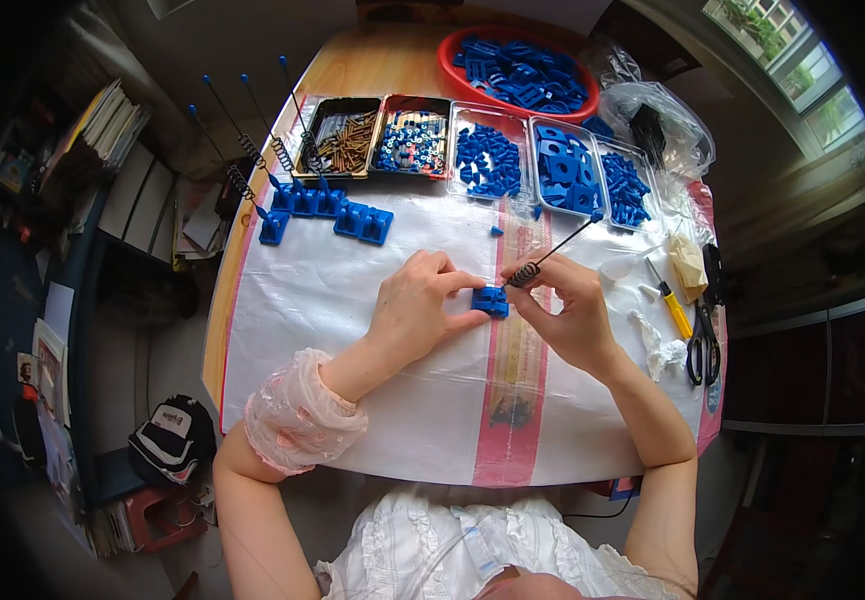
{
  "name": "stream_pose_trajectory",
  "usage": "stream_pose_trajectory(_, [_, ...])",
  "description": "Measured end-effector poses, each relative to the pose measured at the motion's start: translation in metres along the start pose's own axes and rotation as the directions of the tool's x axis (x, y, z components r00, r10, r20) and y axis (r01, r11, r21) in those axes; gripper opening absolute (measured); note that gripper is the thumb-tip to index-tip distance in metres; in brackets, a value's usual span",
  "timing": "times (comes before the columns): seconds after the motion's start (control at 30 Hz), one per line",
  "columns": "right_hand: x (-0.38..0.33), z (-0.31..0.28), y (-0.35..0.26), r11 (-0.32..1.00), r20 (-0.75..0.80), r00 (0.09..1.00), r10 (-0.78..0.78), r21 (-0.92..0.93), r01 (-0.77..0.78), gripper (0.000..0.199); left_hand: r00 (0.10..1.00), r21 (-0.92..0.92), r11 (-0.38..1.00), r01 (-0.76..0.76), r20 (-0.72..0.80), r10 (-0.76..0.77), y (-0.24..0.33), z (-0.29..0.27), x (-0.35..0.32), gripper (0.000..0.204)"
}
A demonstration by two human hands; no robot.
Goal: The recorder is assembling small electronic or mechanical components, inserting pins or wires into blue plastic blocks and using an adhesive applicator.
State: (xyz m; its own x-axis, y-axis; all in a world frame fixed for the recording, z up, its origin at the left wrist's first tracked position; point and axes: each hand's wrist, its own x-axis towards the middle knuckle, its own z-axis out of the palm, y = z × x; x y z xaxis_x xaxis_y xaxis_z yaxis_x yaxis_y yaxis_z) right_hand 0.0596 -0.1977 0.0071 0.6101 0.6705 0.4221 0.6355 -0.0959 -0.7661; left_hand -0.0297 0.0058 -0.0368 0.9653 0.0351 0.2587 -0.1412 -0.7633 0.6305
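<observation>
Near the middle of the covered table, a small blue plastic base [491,302] is pinched between the thumb and fingers of my left hand [421,308]. Just right of it, my right hand [571,312] grips a black coil spring [524,275] with a long thin rod. The rod slants up to the right and ends in a blue tip [596,216]. The spring's lower end is at the base; my fingers partly hide whether it is seated. Beyond my hands lies a small loose blue piece [497,231].
Several blue bases [363,221], some with upright spring rods, stand at the back left. Behind are trays of brass-coloured screws [348,143], small metal-and-blue parts [413,140] and blue pieces [490,160], plus a red basin [593,95]. A yellow screwdriver [675,308] and black scissors [703,350] lie right.
</observation>
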Motion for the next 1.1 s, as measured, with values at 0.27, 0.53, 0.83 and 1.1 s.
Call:
stream_pose_trajectory(0.27, [0.0007,0.0016,-0.0017,1.0,-0.03,1.0,-0.008,-0.006,0.008,0.015,1.0,0.018,1.0,-0.006,-0.023,0.006,-0.002,0.0021,-0.0005,0.035])
stream_pose_trajectory(0.53, [0.0008,0.0012,-0.0004,1.0,-0.034,0.999,-0.009,-0.013,0.008,0.017,0.999,0.021,1.0,0.005,-0.031,-0.004,0.0002,0.0012,-0.0004,0.033])
stream_pose_trajectory(0.83, [0.0007,0.0031,0.0013,0.999,-0.044,0.999,-0.022,-0.044,0.02,0.018,0.999,0.001,0.999,0.043,0.001,-0.043,0.0016,0.0006,-0.0001,0.032])
stream_pose_trajectory(1.1, [0.0012,0.0028,0.003,0.998,-0.037,0.999,-0.033,-0.053,0.031,0.018,0.999,0.015,0.999,0.043,0.004,-0.043,0.0014,0.0001,-0.0003,0.032])
